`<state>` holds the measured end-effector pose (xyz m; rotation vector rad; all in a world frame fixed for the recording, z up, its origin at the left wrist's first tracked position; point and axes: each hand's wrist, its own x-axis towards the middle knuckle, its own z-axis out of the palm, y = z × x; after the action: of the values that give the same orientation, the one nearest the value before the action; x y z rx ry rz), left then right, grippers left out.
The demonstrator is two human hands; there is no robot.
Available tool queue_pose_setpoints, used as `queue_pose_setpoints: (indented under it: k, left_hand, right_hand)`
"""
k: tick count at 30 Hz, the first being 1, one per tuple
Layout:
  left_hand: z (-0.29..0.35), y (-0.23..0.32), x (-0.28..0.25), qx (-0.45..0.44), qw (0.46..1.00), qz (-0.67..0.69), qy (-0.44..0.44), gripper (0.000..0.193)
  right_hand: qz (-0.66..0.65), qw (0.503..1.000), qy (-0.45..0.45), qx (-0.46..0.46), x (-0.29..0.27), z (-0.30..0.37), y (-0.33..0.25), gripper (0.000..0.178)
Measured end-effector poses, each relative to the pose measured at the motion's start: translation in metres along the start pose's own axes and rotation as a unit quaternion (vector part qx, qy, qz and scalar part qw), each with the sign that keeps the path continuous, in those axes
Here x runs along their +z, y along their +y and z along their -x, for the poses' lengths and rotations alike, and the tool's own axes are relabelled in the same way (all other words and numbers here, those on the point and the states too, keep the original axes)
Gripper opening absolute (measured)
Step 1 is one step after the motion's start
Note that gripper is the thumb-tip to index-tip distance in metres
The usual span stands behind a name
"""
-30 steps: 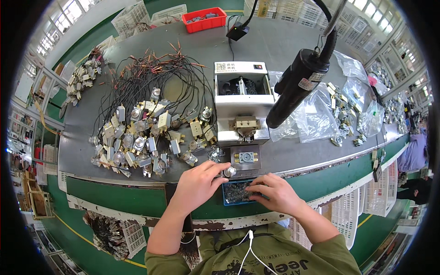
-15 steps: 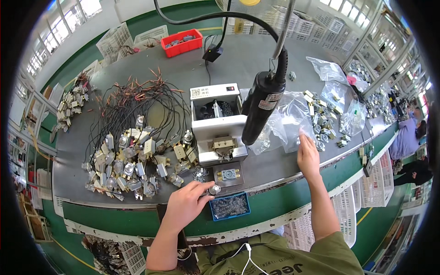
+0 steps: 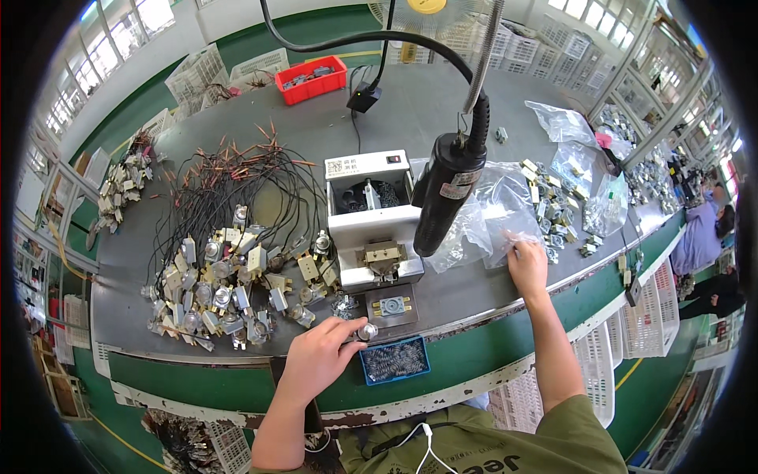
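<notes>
My left hand pinches a small round silvery part between thumb and fingertips, just above a blue tray of small springs. Beyond it, a small block with a round grey middle and brass tabs lies on a metal plate in front of a white machine. My right hand is at a clear plastic bag, its fingers drawn together at the near edge. Whatever is between those fingers is too small to make out. A black electric screwdriver hangs between my hands, over the machine's right side.
Left of the machine lies a heap of small metal-and-plastic parts with black, copper-ended wires. More small parts are piled beside the bag. A red bin stands at the back. Far right is another person.
My right hand has moved slightly nearer to me and its fingers have curled in at the bag. The hanging screwdriver has swung a little. My left hand keeps its grip on the round part.
</notes>
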<state>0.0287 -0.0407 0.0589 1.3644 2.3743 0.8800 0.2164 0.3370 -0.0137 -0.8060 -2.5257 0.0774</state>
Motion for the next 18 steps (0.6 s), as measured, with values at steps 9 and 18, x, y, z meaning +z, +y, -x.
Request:
queue_pose_setpoints:
  k: [9, 18]
  left_hand:
    - [0.000, 0.003, -0.003, 0.032, 0.999, -0.017, 0.036, 0.034]
    - [-0.002, -0.001, -0.001, 0.037, 0.999, -0.027, 0.023, 0.035]
  right_hand:
    - [-0.201, 0.975, 0.069, 0.070, -0.042, 0.022, -0.048, 0.017]
    - [-0.354, 0.903, -0.154, -0.187, -0.053, 0.021, -0.173, 0.025]
